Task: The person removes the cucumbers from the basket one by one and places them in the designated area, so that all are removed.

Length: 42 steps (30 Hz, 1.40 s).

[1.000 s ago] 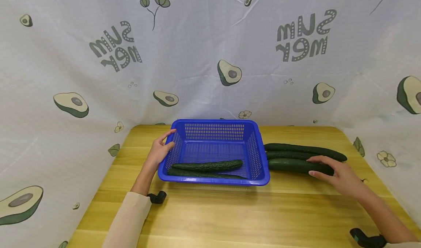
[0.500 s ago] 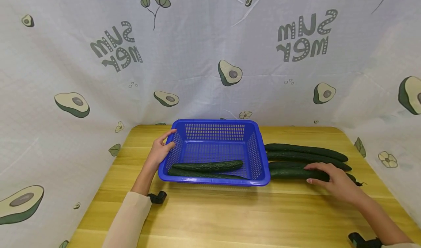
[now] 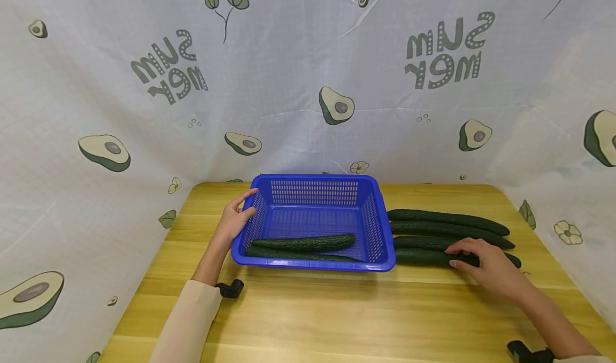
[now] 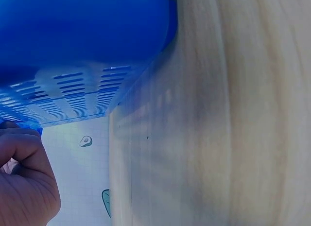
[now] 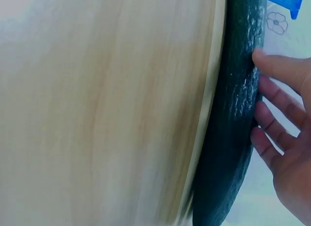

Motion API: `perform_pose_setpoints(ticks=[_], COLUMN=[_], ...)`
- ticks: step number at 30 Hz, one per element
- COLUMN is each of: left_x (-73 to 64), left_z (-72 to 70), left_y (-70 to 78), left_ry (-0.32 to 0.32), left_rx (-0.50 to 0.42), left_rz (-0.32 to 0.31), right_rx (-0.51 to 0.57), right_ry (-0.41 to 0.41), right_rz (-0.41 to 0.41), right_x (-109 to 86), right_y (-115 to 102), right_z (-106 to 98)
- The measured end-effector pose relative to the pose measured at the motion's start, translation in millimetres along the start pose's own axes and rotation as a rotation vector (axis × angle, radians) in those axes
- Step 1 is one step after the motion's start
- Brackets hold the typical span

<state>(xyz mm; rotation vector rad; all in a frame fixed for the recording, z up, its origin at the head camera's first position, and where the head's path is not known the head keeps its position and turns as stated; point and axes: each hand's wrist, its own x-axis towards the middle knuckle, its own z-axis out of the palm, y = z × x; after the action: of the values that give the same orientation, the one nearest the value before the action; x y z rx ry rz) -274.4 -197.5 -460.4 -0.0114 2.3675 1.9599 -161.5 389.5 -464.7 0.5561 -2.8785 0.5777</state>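
My left hand [image 3: 234, 219] grips the left rim of a blue plastic basket [image 3: 315, 178]; in the left wrist view its curled fingers show beside the slotted wall. Inside the basket, along the near side, lie two cucumbers [image 3: 308, 243]. To the right of the basket several cucumbers rest side by side on the table. My right hand [image 3: 493, 269] holds the nearest cucumber [image 3: 418, 256] around its middle, thumb on the near side and fingers over the far side. In the right wrist view, fingertips and thumb touch that dark green cucumber [image 5: 233, 109]. The basket hides the cucumbers' left ends.
The wooden table [image 3: 337, 315] stretches in front of the basket. Behind and at both sides hangs a white cloth [image 3: 289, 85] printed with avocados. A black wrist camera [image 3: 231, 289] sits at the left wrist, another [image 3: 526, 351] at the right.
My right hand has brought the nearest cucumber toward me and down beside the others, uncovering another cucumber behind it. My left hand and the basket have stayed put.
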Motion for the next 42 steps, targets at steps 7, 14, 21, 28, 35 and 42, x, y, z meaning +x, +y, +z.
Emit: perform_pose_setpoints(ticks=[7,14,21,28,35,42], left_x=[-2.2,-2.5,-1.4,-2.3,-1.8,-2.2], left_z=[0.1,0.2,-0.1,0.1,1.0,0.6], left_y=[1.5,3.2,2.8,2.5,1.8,2.7], left_ry=[0.004,-0.003,-0.011,-0.013,-0.006,-0.008], left_rx=[-0.016,-0.015,-0.034,-0.038,-0.046,-0.043], left_rz=[-0.002,-0.005,-0.003,-0.009,-0.004,-0.005], right_rx=[0.022,0.047,0.061,0.163,0.225,0.243], right_ry=[-0.02,-0.01,0.044,-0.007,-0.042,-0.075], right_rz=[0.038,0.051,-0.004,-0.017,-0.06,-0.13], right_x=[3.6,17.1,45.6,78.5,104.1,120.7], right_y=[-3.8,-15.8,-41.6,-79.5,-106.4,-128.7], right_z=[-2.0,-6.6,-7.9,-7.7,-1.2,10.7])
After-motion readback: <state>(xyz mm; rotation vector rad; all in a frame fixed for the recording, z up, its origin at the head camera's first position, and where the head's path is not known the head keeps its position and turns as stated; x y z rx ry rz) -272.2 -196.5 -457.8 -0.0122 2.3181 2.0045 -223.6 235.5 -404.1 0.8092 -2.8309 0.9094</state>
